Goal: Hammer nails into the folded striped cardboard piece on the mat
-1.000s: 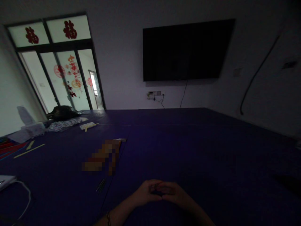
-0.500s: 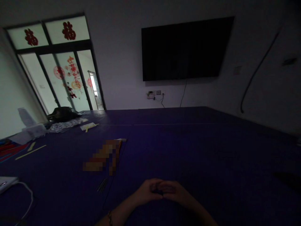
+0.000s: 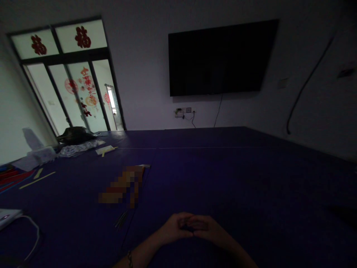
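My left hand (image 3: 175, 227) and my right hand (image 3: 208, 227) rest together at the bottom middle, over the dark blue tabletop (image 3: 223, 178). Their fingers are curled and overlap, and the thumbs meet tip to tip. A dark gap shows between thumbs and fingers, with no object visible in it. A bracelet (image 3: 129, 258) circles my left wrist. Nearest on the left lies a small bunch of thin dark sticks (image 3: 121, 220), too dim to name. Beyond it is a blurred-out orange and yellow item (image 3: 122, 184), its kind hidden.
At far left are red and blue strips (image 3: 16, 178), a yellow strip (image 3: 37, 180) and a white device (image 3: 9, 216) with a white cable (image 3: 37, 229). A black bag (image 3: 75, 134) and crumpled sheets (image 3: 79, 148) lie near the sliding door. A television (image 3: 220, 59) hangs ahead.
The view has shifted very slightly. Both hands stay joined in the same place, and nothing on the table has moved.
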`<action>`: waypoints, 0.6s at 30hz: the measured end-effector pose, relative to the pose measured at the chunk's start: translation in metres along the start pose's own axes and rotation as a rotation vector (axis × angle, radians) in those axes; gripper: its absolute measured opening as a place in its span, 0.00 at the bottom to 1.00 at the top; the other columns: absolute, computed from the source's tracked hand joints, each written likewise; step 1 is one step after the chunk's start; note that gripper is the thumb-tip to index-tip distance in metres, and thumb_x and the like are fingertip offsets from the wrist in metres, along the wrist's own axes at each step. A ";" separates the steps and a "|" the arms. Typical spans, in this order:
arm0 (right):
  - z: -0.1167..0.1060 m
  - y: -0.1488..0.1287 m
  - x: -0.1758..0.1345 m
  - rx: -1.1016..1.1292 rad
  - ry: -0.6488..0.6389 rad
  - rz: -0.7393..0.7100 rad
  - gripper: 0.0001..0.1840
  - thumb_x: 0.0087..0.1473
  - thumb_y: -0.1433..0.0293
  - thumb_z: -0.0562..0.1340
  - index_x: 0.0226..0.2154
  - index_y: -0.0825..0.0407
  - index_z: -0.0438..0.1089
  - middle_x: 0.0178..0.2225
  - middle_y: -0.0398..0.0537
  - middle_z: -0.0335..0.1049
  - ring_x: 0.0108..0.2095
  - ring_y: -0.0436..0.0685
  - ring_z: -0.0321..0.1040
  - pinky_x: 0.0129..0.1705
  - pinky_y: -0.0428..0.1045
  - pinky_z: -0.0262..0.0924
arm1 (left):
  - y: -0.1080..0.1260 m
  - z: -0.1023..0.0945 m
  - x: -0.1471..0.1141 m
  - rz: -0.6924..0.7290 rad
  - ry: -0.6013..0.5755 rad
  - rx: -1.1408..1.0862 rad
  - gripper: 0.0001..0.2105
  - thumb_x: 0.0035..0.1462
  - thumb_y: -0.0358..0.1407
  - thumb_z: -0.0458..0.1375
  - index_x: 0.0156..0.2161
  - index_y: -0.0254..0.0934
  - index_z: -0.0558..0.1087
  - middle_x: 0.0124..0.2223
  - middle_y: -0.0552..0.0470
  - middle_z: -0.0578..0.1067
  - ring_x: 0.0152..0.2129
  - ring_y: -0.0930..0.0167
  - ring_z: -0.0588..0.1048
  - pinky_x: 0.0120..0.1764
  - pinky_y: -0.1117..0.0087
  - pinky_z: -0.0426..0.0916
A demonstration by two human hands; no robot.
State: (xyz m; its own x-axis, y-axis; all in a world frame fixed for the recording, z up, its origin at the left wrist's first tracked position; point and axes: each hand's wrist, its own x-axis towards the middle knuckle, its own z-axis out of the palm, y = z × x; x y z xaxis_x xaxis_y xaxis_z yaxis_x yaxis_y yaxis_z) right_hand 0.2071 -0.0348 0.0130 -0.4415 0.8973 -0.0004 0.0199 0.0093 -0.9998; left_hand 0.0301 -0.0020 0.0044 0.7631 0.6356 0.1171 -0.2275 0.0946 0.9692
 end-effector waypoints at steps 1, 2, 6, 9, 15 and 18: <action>0.000 0.001 0.000 0.006 0.001 -0.004 0.19 0.37 0.66 0.66 0.36 0.52 0.70 0.40 0.51 0.71 0.44 0.60 0.65 0.50 0.57 0.53 | -0.001 0.000 0.000 0.000 0.000 0.003 0.25 0.36 0.32 0.65 0.44 0.35 0.68 0.45 0.46 0.70 0.47 0.61 0.65 0.51 0.56 0.54; -0.001 0.001 0.000 0.012 0.003 -0.008 0.20 0.37 0.66 0.66 0.37 0.53 0.70 0.40 0.51 0.71 0.44 0.60 0.65 0.50 0.57 0.53 | -0.001 -0.001 0.000 0.002 0.002 0.006 0.25 0.36 0.32 0.65 0.44 0.35 0.68 0.45 0.46 0.70 0.47 0.61 0.65 0.51 0.57 0.54; -0.002 0.001 0.000 0.009 -0.022 -0.008 0.20 0.38 0.66 0.66 0.38 0.53 0.69 0.40 0.51 0.71 0.44 0.60 0.65 0.49 0.56 0.54 | -0.004 -0.002 -0.001 0.010 0.019 0.015 0.26 0.35 0.32 0.66 0.45 0.35 0.68 0.45 0.46 0.70 0.46 0.61 0.66 0.51 0.57 0.54; -0.002 -0.001 -0.001 -0.012 -0.019 0.008 0.19 0.38 0.65 0.65 0.37 0.53 0.70 0.40 0.52 0.70 0.44 0.60 0.65 0.50 0.56 0.54 | -0.004 -0.002 -0.001 0.007 0.033 0.015 0.27 0.34 0.33 0.67 0.45 0.36 0.68 0.45 0.46 0.70 0.46 0.61 0.65 0.50 0.57 0.55; -0.001 0.003 -0.002 0.000 0.016 -0.015 0.20 0.38 0.66 0.66 0.38 0.54 0.69 0.41 0.52 0.70 0.44 0.59 0.64 0.50 0.55 0.54 | 0.001 -0.001 0.000 0.014 -0.005 0.059 0.26 0.36 0.32 0.66 0.44 0.34 0.68 0.44 0.45 0.71 0.45 0.62 0.67 0.50 0.58 0.56; 0.000 0.001 -0.002 -0.010 0.021 -0.001 0.19 0.38 0.65 0.65 0.36 0.54 0.69 0.40 0.52 0.71 0.43 0.60 0.65 0.49 0.56 0.55 | 0.004 0.000 0.000 0.012 -0.024 0.069 0.25 0.37 0.32 0.65 0.45 0.34 0.67 0.44 0.45 0.71 0.45 0.62 0.67 0.50 0.58 0.56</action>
State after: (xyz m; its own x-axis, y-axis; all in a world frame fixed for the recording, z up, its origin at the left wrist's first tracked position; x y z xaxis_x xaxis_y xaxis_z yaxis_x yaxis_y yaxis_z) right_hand 0.2080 -0.0368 0.0121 -0.4228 0.9062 0.0014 0.0285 0.0149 -0.9995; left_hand 0.0296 -0.0013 0.0078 0.7753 0.6175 0.1330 -0.1951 0.0338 0.9802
